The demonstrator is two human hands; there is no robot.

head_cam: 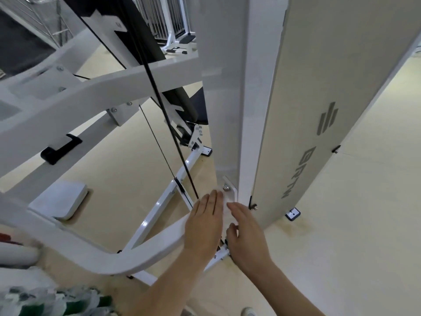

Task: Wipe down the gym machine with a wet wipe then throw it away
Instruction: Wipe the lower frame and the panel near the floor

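Beige floor point(364, 224), white machine frame point(91, 103), black cable point(173, 142) just beside left hand point(205, 222).

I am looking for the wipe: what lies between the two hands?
Head view: the white wet wipe lies between the left hand and the right hand.

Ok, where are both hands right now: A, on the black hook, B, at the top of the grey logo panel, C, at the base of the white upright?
C: the left hand and right hand are low by the white upright, beside its bolted foot plate.
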